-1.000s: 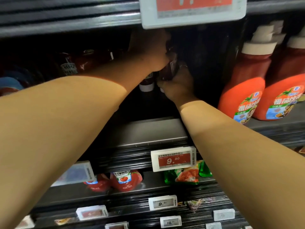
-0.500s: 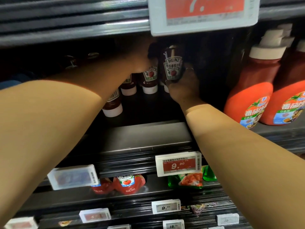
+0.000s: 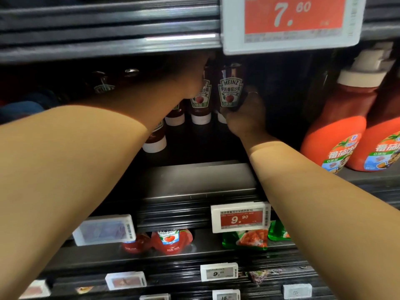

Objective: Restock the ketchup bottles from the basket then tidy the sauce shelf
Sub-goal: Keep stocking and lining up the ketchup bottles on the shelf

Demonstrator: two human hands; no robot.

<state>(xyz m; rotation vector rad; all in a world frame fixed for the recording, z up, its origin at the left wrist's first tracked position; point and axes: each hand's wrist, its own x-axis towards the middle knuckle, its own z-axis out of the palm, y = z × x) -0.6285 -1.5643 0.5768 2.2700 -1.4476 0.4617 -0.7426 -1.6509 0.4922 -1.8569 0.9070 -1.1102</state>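
Several dark Heinz ketchup bottles stand cap-down deep on the sauce shelf (image 3: pixel 201 176). My right hand (image 3: pixel 246 114) grips the rightmost Heinz bottle (image 3: pixel 230 89) from its right side and below, label facing me. My left hand (image 3: pixel 190 79) reaches in over the neighbouring Heinz bottle (image 3: pixel 200 105) and holds its upper part; its fingers are mostly hidden in the dark. More Heinz bottles (image 3: pixel 154 139) stand partly behind my left forearm, and others (image 3: pixel 104 87) sit further left in shadow.
Two large orange ketchup bottles (image 3: pixel 337 135) with white caps stand at the right of the same shelf. A 7.60 price tag (image 3: pixel 292 20) hangs on the shelf above. Below are a 9.90 tag (image 3: pixel 240 217), red sauce pouches (image 3: pixel 171 240) and green packets (image 3: pixel 251 238).
Both hands have drawn the two Heinz bottles forward, so their labels now show. The camera has moved closer and tilted slightly down.
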